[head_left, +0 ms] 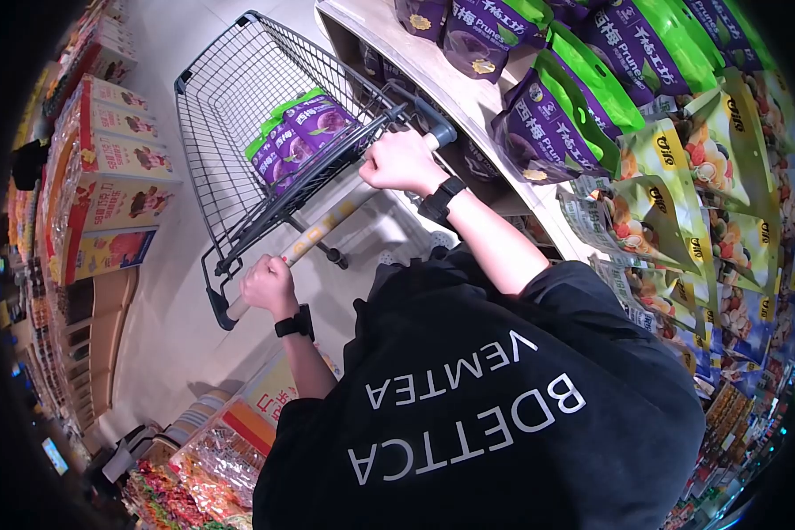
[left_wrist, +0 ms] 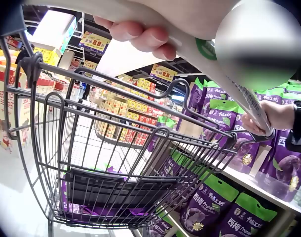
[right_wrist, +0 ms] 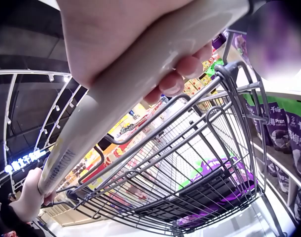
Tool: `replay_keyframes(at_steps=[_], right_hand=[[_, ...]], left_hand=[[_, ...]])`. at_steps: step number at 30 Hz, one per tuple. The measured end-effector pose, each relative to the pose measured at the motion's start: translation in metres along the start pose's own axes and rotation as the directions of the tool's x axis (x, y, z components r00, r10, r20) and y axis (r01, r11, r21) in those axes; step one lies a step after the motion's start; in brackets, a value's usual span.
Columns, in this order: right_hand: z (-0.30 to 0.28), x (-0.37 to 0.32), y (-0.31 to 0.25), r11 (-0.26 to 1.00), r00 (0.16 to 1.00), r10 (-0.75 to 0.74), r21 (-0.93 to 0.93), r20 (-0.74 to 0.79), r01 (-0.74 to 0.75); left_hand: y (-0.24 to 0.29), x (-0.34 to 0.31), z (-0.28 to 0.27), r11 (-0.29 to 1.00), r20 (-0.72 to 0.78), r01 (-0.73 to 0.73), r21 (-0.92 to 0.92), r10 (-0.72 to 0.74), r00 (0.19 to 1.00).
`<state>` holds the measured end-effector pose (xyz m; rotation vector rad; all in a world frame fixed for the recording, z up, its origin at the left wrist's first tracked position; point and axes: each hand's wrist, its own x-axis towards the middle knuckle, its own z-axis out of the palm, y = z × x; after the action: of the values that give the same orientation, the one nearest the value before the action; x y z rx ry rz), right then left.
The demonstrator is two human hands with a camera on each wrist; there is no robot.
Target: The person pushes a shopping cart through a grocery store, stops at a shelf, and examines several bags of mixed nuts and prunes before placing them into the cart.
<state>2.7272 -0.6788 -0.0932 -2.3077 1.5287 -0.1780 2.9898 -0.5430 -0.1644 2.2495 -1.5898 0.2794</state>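
Handle [head_left: 327, 225] is clamped by left hand [head_left: 269, 284] at 9 o'clock, right hand [head_left: 402, 162] at 12. Wrist views alone show curled fingertips [right_wrist: 182, 66].

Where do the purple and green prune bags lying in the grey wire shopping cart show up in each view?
Head: purple and green prune bags lie in the grey wire basket, upper left of centre.
Left wrist: the bags show as purple patches through the wires, lower left.
Right wrist: the bags lie on the basket floor, lower right.
Shared landmark: the cream handle bar.
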Motion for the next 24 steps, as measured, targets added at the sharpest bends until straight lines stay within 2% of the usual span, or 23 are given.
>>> replay_keyframes(at_steps=[24], right_hand=[[0.0013, -0.0003, 0.0014, 1.000, 1.000, -0.018, 0.005, -0.014, 0.018]], left_hand=[[0.0011, 0.0003, -0.0003, 1.000, -0.020, -0.016, 0.014, 0.016, 1.000]])
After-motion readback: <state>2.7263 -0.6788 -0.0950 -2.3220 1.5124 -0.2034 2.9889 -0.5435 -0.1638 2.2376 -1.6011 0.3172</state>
